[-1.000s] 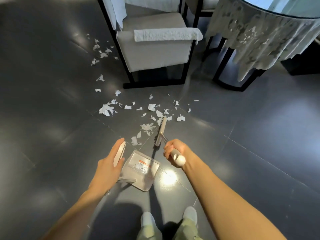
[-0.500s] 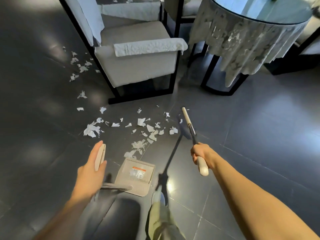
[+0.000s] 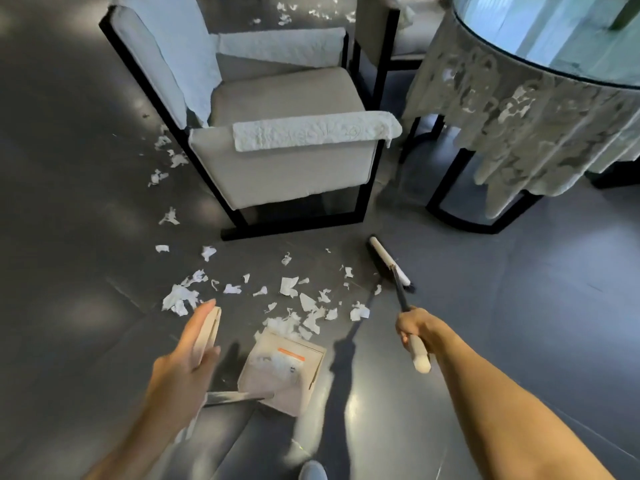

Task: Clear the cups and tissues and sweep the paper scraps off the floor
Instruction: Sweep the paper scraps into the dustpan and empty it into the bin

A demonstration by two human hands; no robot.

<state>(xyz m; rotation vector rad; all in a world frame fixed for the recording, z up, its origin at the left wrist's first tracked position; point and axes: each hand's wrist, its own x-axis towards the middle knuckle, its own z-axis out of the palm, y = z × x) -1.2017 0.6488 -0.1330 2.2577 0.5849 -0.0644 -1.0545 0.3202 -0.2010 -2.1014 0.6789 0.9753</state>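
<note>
white scraps (image 3: 289, 285) before dustpan (image 3: 284, 372); right hand (image 3: 414, 323) grips broom (image 3: 389, 263), seemingly raised.

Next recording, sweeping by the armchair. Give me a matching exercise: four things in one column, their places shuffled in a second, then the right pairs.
Things
1. broom head
2. dustpan
3. paper scraps
4. lace tablecloth

Places
A. draped over the round glass table
B. scattered on the dark floor before the armchair
C. nearest the camera, mouth facing the litter
D. right of the litter, its handle held by the right hand

Pairs: 1-D, 2-C, 3-B, 4-A
</note>
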